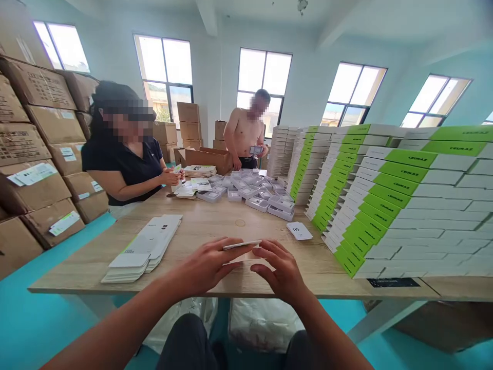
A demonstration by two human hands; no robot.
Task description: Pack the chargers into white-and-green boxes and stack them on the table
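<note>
In front of me, above the near part of the table, is a thin white cardboard piece (242, 245), seen almost edge-on. My left hand (202, 264) grips its left side, with fingers on top and the thumb below. At its right end, my right hand (280, 270) curls its fingertips and thumb around the edge. Most of the piece's face is hidden from this angle. Left of my hands lies a pile of flat white box sleeves (144, 246) with green edges. Beyond my right hand is a small stack of white printed cards (299, 230).
Tall stacks of white-and-green boxes (385, 205) line the right side of the wooden table (215, 221). A heap of clear-topped trays (254, 190) sits at the far middle. One co-worker (123, 149) handles cards at left; another person (246, 131) stands behind. Cartons (42, 128) are piled left.
</note>
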